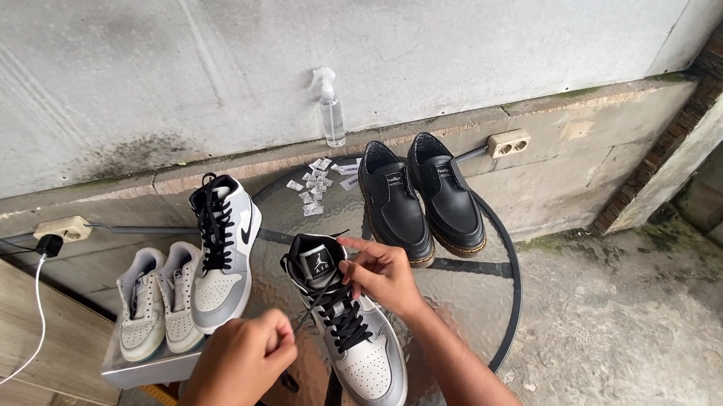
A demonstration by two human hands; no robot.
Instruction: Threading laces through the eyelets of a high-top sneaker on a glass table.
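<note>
A grey and white high-top sneaker (363, 358) with black laces stands on a round glass table (476, 305), toe toward me. My right hand (380, 270) pinches a black lace end near the shoe's tongue. My left hand (246, 362) is closed on the other black lace end, pulled out to the left of the shoe. The matching sneaker (224, 253) stands upright to the left, laced.
A pair of black leather shoes (420, 198) sits at the table's far side, beside several small white packets (314, 185). A pair of pale low sneakers (154, 299) rests on a box at left. A clear spray bottle (331, 111) stands on the concrete ledge by the wall.
</note>
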